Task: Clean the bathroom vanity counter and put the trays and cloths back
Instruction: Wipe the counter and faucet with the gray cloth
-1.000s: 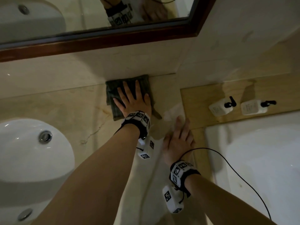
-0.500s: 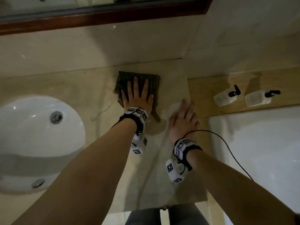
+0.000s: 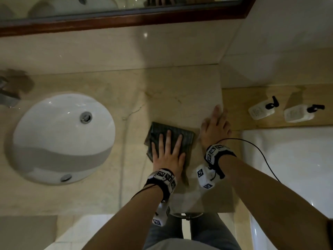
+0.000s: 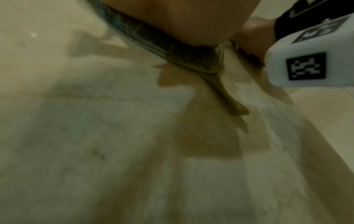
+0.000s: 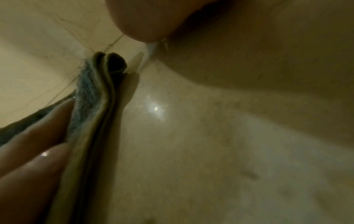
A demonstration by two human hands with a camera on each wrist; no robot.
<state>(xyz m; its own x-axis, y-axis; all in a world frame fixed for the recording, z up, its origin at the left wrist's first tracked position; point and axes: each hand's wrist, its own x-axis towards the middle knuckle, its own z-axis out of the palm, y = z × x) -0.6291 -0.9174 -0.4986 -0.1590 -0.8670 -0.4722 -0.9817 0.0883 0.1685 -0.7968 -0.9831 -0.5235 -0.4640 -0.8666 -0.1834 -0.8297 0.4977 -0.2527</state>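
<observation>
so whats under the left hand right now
A folded dark cloth, pressed flat by the left hand onto the counter. The counter beneath the cloth is covered.

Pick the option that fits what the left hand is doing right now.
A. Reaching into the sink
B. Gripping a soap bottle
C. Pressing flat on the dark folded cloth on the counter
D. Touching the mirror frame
C: in the head view the left hand lies with straight fingers flat on the dark cloth on the counter.
</observation>
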